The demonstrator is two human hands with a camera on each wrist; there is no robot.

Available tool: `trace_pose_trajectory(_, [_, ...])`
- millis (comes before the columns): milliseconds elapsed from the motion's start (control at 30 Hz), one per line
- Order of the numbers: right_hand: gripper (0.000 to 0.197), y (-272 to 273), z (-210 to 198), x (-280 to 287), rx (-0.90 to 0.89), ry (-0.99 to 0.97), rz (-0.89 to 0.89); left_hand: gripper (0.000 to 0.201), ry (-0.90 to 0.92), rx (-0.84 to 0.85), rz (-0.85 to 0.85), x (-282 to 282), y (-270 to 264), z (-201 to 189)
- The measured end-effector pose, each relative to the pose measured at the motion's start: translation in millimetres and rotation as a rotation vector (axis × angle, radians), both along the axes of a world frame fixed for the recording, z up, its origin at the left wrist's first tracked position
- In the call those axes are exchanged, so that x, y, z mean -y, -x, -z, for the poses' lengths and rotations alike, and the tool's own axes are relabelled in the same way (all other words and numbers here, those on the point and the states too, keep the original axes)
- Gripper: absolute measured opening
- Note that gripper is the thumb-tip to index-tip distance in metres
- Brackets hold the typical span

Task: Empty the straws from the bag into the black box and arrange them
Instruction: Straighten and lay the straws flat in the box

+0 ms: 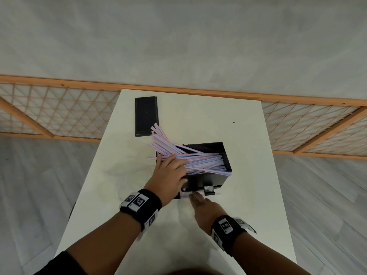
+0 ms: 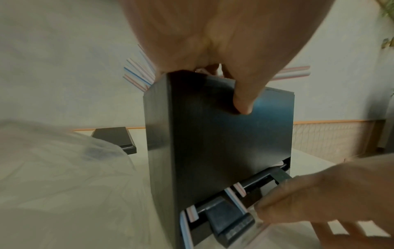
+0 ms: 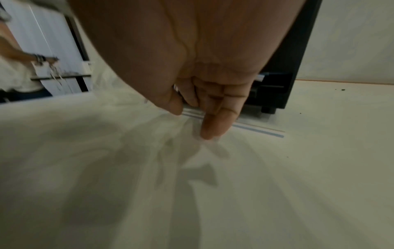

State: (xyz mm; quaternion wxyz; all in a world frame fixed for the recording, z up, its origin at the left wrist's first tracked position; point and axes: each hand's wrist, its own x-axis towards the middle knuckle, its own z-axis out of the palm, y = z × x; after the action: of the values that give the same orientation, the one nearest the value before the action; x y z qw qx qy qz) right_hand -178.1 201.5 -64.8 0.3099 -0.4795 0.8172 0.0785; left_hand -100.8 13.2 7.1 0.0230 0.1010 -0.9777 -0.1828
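The black box (image 1: 206, 179) stands mid-table, stuffed with pink and blue striped straws (image 1: 198, 157) that fan out over its left rim. My left hand (image 1: 168, 171) grips the box's near left corner, fingers curled over the rim onto the straws, thumb (image 2: 245, 101) pressed on the front face (image 2: 224, 143). A few straws (image 2: 234, 197) poke from the slot at the box's foot. My right hand (image 1: 200, 203) reaches there, straight fingers (image 3: 211, 128) pointing down at a straw (image 3: 262, 130) lying on the table. The clear bag (image 2: 64, 176) lies crumpled to the left.
The box's black lid (image 1: 146, 116) lies flat at the far left of the white table (image 1: 248, 195). A wooden lattice screen (image 1: 59, 116) runs behind the table. Another person (image 3: 17, 75) stands far off in the right wrist view.
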Motion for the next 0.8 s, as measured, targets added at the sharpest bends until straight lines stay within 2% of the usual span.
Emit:
trace_pose_trajectory(67, [0.063,3,4,3,-0.050,-0.017,-0.003,0.009,-0.019,0.002,-0.005,0,1,0])
trace_pose_trajectory(200, [0.040,3,2,4,-0.118,-0.040,-0.036,0.007,-0.026,-0.010,-0.010,0,0,2])
trace_pose_trajectory(367, [0.030,-3,-15,-3,-0.027,-0.059,-0.048,0.007,0.010,-0.035,-0.006,-5,-5,6])
trace_pose_trajectory(467, [0.012,-9,-55,-9,0.054,0.113,-0.058,0.008,0.058,-0.024,0.015,-9,-11,8])
trace_pose_trajectory(567, [0.011,-4,-100,-21,0.067,0.347,-0.069,0.009,0.143,-0.019,0.043,-16,-21,12])
trace_pose_trajectory(633, [0.007,5,-122,-27,0.002,0.489,-0.082,0.011,0.156,-0.039,0.052,-19,-28,14])
trace_pose_trajectory(800, [0.008,36,-145,-28,-0.120,0.579,-0.065,0.019,0.217,-0.034,0.087,-31,-52,10])
